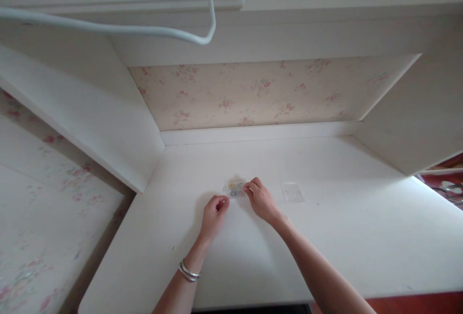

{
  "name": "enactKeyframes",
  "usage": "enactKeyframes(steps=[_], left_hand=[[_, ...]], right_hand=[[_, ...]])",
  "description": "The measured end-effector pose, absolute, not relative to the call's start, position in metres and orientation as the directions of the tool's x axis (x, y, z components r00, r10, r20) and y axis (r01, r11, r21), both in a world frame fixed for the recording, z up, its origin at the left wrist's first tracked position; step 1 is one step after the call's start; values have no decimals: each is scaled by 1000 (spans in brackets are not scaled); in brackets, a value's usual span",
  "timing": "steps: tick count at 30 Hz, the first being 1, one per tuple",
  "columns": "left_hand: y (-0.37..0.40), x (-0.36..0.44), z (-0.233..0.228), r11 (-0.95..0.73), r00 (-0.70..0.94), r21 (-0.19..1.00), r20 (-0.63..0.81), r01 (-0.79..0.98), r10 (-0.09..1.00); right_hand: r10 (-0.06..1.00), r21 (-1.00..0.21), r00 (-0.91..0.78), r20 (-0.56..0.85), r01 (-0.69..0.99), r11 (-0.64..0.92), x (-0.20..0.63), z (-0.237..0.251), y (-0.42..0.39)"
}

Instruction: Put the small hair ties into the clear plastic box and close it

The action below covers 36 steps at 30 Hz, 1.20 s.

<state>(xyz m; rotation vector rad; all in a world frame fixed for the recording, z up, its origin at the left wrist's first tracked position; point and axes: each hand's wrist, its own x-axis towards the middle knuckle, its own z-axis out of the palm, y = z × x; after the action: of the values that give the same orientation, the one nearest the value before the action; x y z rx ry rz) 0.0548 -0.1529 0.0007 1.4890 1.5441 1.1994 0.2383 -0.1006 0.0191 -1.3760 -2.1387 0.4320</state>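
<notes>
Small clear plastic case (pixel 235 188): lies flat at mid-desk, steadied for picking from, holding yellowish bits (too small to name). Right hand (pixel 261 199): fingertips pinch the case's right edge. Left hand (pixel 214 213): fingers curled narrow, just beside the case; contents, if any, cannot be told. Loose clear lid (pixel 292 191): lies apart, right, on white desk (pixel 361 237).

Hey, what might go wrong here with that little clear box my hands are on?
1. The clear box looks open, its lid lying apart, so a nudge from the right hand might spill its small contents.
2. The left hand, curled beside it, could knock it across the white desk.
</notes>
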Motion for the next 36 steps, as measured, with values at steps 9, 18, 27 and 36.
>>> enactKeyframes(steps=[9,18,27,36], left_hand=[[-153,50,0,-97,-87,916,142,389,986],[-142,49,-2,-133,-118,858,218,496,969],[-119,53,-3,-189,-41,743,280,641,959],[-101,48,-7,-221,143,713,169,665,975]], right_hand=[[921,-550,-258,290,743,382,250,15,-97],[979,-314,29,201,949,37,348,8,-115],[980,-151,-64,188,984,93,363,0,-133],[927,-451,91,363,888,89,365,8,-136]])
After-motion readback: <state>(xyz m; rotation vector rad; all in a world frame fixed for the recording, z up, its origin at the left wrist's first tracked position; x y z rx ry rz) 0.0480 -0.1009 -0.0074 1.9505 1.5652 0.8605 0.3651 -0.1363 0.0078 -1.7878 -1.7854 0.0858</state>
